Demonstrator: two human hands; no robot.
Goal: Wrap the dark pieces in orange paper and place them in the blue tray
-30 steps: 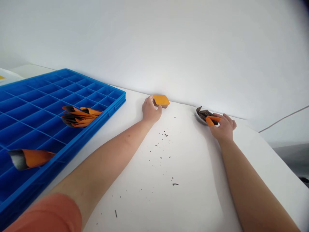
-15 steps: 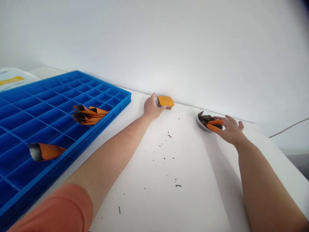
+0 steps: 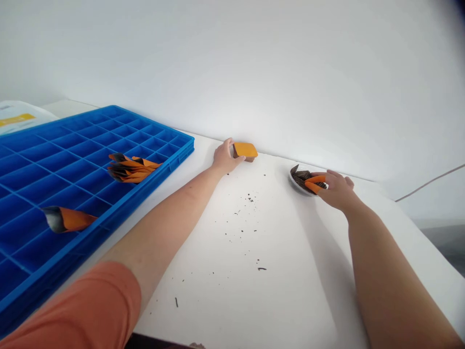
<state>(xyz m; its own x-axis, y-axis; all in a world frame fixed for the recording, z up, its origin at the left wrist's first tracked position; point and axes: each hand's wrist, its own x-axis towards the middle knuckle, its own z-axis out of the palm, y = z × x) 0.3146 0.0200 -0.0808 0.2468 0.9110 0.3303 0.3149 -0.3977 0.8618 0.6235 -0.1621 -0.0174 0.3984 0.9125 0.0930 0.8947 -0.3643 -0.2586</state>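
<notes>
My left hand (image 3: 224, 156) reaches to the wall at the back of the white table (image 3: 232, 252) and curls round a small brown block with an orange top (image 3: 245, 150). My right hand (image 3: 336, 189) rests at a small white dish (image 3: 298, 182) full of dark and orange packets, with its fingers closed on an orange packet (image 3: 314, 182) at the dish's near side.
A large blue compartment tray (image 3: 72, 160) fills the left of the table, holding a bundle of orange and black packets (image 3: 130, 167) and a single packet (image 3: 65, 219). Dark crumbs (image 3: 247, 228) lie scattered between my arms. A white object with a yellow stripe (image 3: 14, 117) sits far left.
My right hand drew back slightly with fingers spread, then moved in again and closed on the packets in the dish. My left hand stays on the orange-topped block.
</notes>
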